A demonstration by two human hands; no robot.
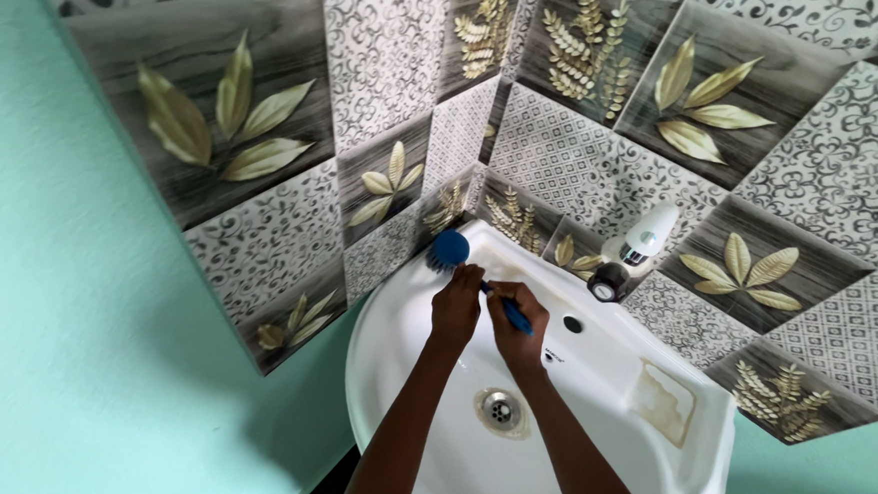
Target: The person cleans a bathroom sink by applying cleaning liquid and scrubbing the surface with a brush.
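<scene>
Both hands close round the handle of a blue scrubbing brush (449,248) at a white corner basin (384,350), the left hand (456,304) gripping nearer the round head, the right hand (518,323) clenched just behind it on the end of the handle. The brush head is pressed into the far corner of the basin, where the rim meets the two patterned, leaf-printed tile walls (253,136).

Judged from how the basin looks, the scrubbing is only partly through. The bowl around the drain (502,410), near the forearms, shows white and fairly clean, but a brownish stain sits in the soap recess (664,402) on the basin's right-hand ledge, well apart from the brush, and faint yellowish marks show on the back ledge just beside the hands. No foam or running water can be made out.

A white tap (639,241) projects from the tiled wall above the basin's right rear edge, with a small overflow hole (572,323) in the bowl wall below it. A plain green wall (85,376) lies to the basin's left.
</scene>
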